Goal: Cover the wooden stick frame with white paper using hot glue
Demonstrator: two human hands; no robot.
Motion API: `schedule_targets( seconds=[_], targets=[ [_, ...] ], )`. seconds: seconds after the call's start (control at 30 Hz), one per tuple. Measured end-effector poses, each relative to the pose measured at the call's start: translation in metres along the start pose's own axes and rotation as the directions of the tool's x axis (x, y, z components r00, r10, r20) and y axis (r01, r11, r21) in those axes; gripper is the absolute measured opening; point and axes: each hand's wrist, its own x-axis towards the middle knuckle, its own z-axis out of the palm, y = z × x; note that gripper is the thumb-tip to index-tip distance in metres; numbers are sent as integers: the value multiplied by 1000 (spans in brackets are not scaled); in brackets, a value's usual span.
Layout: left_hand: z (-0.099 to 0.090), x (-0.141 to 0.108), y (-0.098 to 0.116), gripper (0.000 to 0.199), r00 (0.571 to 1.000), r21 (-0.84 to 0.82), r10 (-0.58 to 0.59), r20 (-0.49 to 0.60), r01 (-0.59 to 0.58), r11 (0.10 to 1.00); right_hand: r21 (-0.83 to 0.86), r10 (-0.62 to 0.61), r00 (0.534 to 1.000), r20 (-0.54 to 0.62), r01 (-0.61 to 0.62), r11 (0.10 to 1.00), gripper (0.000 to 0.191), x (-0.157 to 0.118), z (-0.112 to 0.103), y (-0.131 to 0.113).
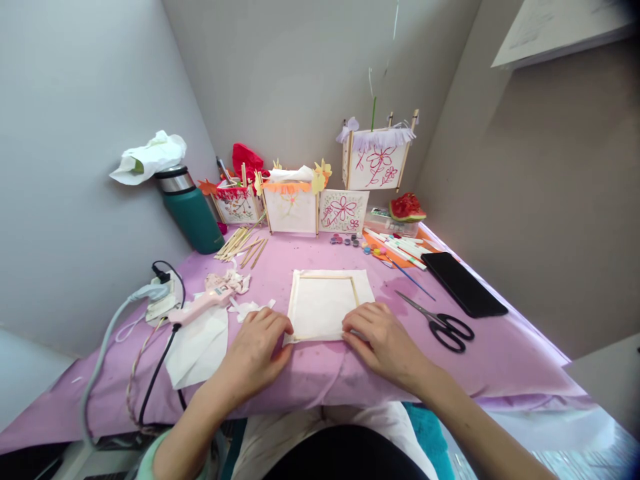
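Observation:
A square white paper sheet (323, 310) lies flat in front of me, with a frame of thin wooden sticks (327, 277) along its edges. My left hand (263, 343) is closed at the sheet's near left corner, fingertips on its edge. At the near right side, my right hand (377, 337) grips the opposite edge, thumb below and fingers curled over the paper. Black-handled scissors (443, 327) lie to the right of that hand. Left of my left hand are paper scraps (250, 309) and a pink hot glue gun (205, 303) resting on loose white paper (197, 350).
Decorated paper boxes (290, 210) stand at the back, and another lantern-like box (380, 163) hangs above. Wooden sticks (237, 245) lie beside a green bottle (193, 213). Markers (400, 248), a thin blue brush (413, 280) and a black phone (465, 283) occupy the right. Cables run from a power strip (165, 297).

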Motion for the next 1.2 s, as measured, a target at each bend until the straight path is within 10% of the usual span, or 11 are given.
schedule_targets(
  seconds=[0.7,1.2],
  targets=[
    [-7,25,-2,15,988,61,-37,153,28,998,-100,86,996,20,-83,991,16,11,4,-2],
    [-1,21,-18,6,998,28,-63,28,62,998,-177,144,979,146,-118,977,17,19,-2,-4]
  ],
)
